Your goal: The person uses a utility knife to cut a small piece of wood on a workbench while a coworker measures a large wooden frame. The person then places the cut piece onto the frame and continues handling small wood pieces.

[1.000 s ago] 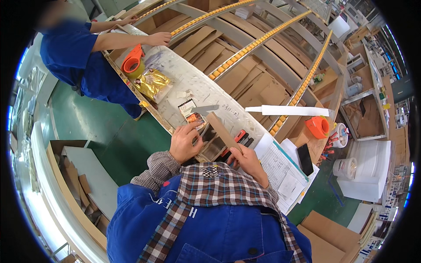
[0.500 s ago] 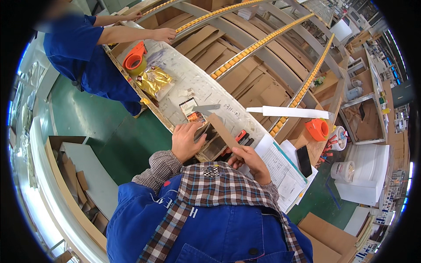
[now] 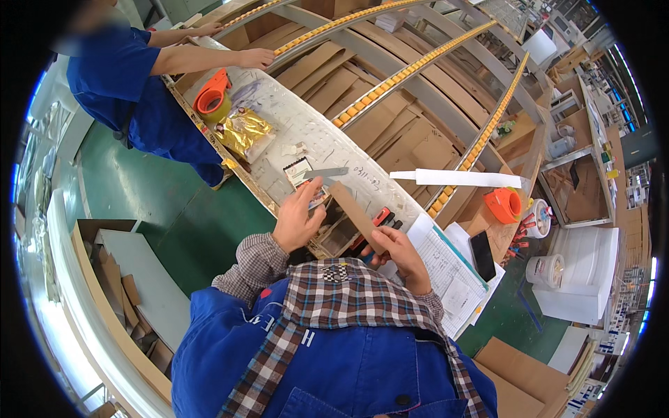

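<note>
The left hand (image 3: 296,221) pinches a thin grey metal strip (image 3: 326,172) between thumb and fingers, over the near edge of the white desk (image 3: 327,143). The right hand (image 3: 396,252), just to its right, closes around the lower end of a brown cardboard strip (image 3: 354,212) that slants up to the left, its top near the metal strip. Farther left on the desk lie a gold foil bag (image 3: 240,134) and an orange tape dispenser (image 3: 212,94).

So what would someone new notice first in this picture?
Probably the two hands at the centre: the right hand grips a long brown cardboard strip, and the left hand reaches to a small flat grey piece above it. Next, the shiny gold packet and orange tape dispenser at upper left, near a co-worker in blue.
</note>
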